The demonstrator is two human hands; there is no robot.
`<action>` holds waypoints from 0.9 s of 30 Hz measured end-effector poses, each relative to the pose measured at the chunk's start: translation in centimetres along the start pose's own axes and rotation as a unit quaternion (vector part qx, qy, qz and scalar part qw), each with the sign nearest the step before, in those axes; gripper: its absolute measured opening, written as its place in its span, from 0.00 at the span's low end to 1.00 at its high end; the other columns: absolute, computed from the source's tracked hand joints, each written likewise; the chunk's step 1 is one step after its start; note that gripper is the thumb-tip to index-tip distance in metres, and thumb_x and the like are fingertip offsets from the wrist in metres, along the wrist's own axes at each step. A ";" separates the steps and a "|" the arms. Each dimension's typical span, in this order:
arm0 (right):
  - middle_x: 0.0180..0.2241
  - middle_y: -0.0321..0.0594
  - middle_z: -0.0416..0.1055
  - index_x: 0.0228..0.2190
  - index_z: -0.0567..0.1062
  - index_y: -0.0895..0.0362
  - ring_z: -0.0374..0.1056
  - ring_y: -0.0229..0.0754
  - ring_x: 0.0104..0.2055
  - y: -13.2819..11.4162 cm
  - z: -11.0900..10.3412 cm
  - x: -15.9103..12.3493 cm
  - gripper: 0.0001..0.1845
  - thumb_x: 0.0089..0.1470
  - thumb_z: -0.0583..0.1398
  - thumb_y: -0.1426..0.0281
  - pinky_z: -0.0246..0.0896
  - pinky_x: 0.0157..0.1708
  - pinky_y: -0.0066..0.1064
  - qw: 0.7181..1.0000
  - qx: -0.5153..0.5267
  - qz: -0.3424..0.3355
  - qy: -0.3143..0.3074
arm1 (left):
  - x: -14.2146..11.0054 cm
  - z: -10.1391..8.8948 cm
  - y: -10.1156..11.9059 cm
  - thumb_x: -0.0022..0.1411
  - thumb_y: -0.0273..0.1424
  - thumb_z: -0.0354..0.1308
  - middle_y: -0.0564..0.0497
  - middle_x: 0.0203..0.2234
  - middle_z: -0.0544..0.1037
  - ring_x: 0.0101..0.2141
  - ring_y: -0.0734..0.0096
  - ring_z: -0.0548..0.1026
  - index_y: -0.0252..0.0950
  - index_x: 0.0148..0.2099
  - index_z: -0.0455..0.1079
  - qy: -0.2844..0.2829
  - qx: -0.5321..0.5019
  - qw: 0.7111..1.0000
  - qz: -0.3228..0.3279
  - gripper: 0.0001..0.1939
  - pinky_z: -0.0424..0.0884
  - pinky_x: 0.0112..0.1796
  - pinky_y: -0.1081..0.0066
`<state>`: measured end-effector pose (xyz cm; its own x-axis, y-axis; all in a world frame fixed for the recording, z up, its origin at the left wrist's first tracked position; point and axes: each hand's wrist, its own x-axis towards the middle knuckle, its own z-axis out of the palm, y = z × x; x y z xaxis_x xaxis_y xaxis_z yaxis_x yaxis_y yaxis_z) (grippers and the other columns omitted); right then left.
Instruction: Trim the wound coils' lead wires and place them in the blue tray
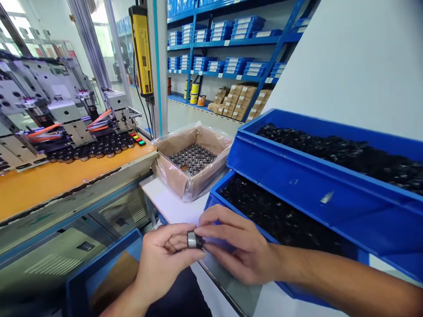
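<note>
My left hand (163,260) and my right hand (234,249) meet at the bottom centre, both pinching one small metal ring part (193,240) between their fingertips. The part is dark with a shiny silver rim. My hands hover just in front of the near corner of the lower blue bin (216,191), which is filled with small black parts.
An upper blue bin (304,172) of black parts is stacked behind the lower one. A plastic-lined cardboard box (177,177) of metal parts stands on the white table. A machine (53,119) on an orange bench (39,184) stands left. Another blue bin (76,288) sits low left.
</note>
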<state>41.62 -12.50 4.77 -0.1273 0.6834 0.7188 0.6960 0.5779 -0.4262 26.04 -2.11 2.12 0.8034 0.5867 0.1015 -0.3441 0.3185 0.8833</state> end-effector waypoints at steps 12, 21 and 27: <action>0.35 0.46 0.71 0.47 0.72 0.65 0.68 0.43 0.39 1.8 -1.0 -0.1 0.12 0.61 0.58 0.73 0.72 0.38 0.36 0.976 -0.189 -0.104 0.009 | 1.6 0.5 0.2 0.42 0.20 0.74 0.48 0.29 0.85 0.30 0.63 0.84 0.37 0.39 0.81 0.004 0.028 1.000 -0.008 0.19 0.81 0.34 0.72; 0.32 0.47 0.73 0.46 0.72 0.69 0.69 0.43 0.35 1.8 -2.1 0.3 0.13 0.63 0.55 0.74 0.71 0.33 0.35 0.960 -0.234 -0.148 -0.035 | 2.2 0.6 -0.2 0.43 0.22 0.75 0.47 0.31 0.85 0.31 0.65 0.84 0.38 0.40 0.82 -0.008 0.012 0.999 -0.031 0.19 0.81 0.35 0.72; 0.32 0.51 0.73 0.46 0.71 0.73 0.71 0.46 0.36 2.0 -1.5 -0.1 0.14 0.61 0.56 0.75 0.73 0.32 0.37 0.961 -0.234 -0.149 0.006 | 1.5 2.4 -1.3 0.44 0.22 0.74 0.50 0.30 0.85 0.33 0.67 0.83 0.39 0.39 0.80 0.088 0.050 0.993 0.058 0.18 0.80 0.36 0.74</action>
<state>44.12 -12.09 4.66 -0.3634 0.5126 0.7779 0.8718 0.4816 0.0899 28.86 -3.45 2.23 0.6605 0.7393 0.1310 -0.3720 0.1707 0.9124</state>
